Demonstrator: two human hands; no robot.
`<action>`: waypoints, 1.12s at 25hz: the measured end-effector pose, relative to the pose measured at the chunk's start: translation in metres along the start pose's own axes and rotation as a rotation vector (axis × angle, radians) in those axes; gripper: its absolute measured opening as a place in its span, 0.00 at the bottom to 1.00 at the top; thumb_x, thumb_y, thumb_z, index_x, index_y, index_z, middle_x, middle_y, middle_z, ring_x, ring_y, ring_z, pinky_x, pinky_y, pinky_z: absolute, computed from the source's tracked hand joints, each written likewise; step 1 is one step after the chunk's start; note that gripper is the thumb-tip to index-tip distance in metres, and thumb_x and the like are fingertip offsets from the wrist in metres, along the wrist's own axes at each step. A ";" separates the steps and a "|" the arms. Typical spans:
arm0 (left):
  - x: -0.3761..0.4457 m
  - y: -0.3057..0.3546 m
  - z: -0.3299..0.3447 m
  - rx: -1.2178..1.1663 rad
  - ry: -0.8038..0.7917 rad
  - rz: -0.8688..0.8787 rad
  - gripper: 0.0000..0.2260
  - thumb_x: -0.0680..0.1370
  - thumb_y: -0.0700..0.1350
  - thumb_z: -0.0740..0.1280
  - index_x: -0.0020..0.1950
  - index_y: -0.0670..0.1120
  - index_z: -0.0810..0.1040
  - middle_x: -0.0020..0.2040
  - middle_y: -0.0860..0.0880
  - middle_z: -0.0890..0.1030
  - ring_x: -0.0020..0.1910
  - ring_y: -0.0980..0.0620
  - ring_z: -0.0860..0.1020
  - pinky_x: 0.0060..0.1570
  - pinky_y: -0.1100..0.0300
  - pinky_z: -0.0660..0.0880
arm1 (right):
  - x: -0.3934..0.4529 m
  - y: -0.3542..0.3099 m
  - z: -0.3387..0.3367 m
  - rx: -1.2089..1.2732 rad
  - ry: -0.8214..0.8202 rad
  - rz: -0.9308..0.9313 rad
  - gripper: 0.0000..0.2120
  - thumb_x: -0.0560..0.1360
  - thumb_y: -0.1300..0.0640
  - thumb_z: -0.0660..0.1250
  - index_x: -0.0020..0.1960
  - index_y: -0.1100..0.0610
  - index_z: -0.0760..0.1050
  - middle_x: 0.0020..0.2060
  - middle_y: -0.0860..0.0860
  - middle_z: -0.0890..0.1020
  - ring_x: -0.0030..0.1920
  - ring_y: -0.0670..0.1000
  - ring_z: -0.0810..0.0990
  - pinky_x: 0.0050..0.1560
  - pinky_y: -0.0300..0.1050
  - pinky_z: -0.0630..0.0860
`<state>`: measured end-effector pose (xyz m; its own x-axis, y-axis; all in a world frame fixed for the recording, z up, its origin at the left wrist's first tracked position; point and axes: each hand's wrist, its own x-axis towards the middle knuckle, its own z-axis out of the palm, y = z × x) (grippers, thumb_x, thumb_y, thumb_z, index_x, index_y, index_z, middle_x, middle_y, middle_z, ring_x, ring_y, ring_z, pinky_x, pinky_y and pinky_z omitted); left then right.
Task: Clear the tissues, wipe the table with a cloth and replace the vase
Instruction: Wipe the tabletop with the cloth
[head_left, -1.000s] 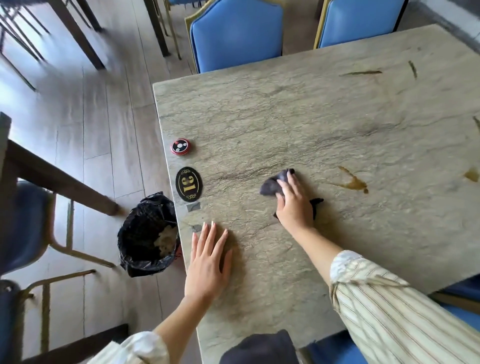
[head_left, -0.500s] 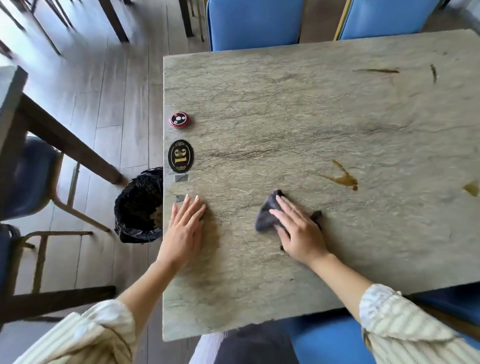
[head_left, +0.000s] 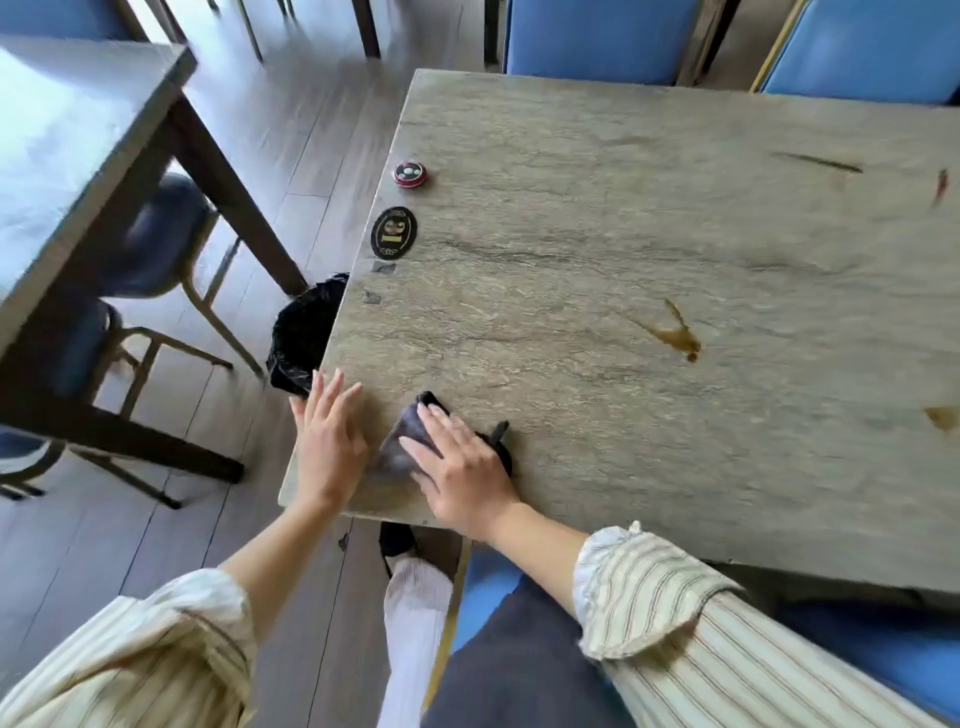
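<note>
A dark grey cloth (head_left: 402, 441) lies on the stone-patterned table (head_left: 649, 249) near its front left corner. My right hand (head_left: 460, 470) presses flat on the cloth with straight fingers. My left hand (head_left: 327, 441) rests flat on the table's left edge, just beside the cloth. Brown spill stains (head_left: 678, 335) mark the table's middle, and another brown stain (head_left: 943, 415) sits at the right. No tissues or vase show on the table.
A round red call button (head_left: 410, 174) and an oval black number plate (head_left: 394, 232) sit along the left edge. A black-lined bin (head_left: 304, 338) stands on the floor beside the table. Blue chairs (head_left: 592, 39) line the far side. Another table (head_left: 78, 150) is at left.
My right hand has dragged the cloth toward the table's front left corner, close to my left hand. My left hand stays at the left edge. The camera view has shifted right.
</note>
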<state>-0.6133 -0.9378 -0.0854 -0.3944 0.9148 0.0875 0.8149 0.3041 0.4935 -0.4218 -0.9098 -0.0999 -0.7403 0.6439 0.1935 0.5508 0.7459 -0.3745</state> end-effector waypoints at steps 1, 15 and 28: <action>-0.008 0.001 0.000 0.030 0.001 -0.023 0.22 0.74 0.34 0.62 0.69 0.44 0.72 0.75 0.43 0.64 0.77 0.46 0.52 0.74 0.40 0.41 | -0.011 0.010 -0.008 0.006 -0.073 -0.158 0.18 0.76 0.52 0.61 0.65 0.53 0.75 0.72 0.59 0.67 0.73 0.57 0.65 0.71 0.53 0.64; -0.037 0.009 0.014 0.302 -0.219 -0.032 0.35 0.74 0.67 0.40 0.78 0.51 0.50 0.79 0.51 0.46 0.77 0.51 0.37 0.74 0.46 0.33 | -0.076 0.110 -0.068 -0.155 0.245 0.561 0.19 0.76 0.50 0.58 0.64 0.53 0.76 0.71 0.61 0.68 0.70 0.62 0.67 0.65 0.57 0.71; -0.031 0.027 0.012 0.156 -0.184 -0.125 0.31 0.76 0.63 0.48 0.75 0.48 0.60 0.79 0.50 0.49 0.77 0.49 0.37 0.73 0.41 0.34 | -0.087 0.160 -0.087 -0.123 0.308 0.541 0.19 0.77 0.53 0.56 0.63 0.56 0.76 0.70 0.56 0.70 0.70 0.57 0.69 0.66 0.52 0.71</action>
<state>-0.5742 -0.9553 -0.0854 -0.4241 0.8960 -0.1315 0.8256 0.4422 0.3504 -0.2360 -0.8317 -0.0978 -0.2099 0.9411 0.2650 0.8697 0.3035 -0.3892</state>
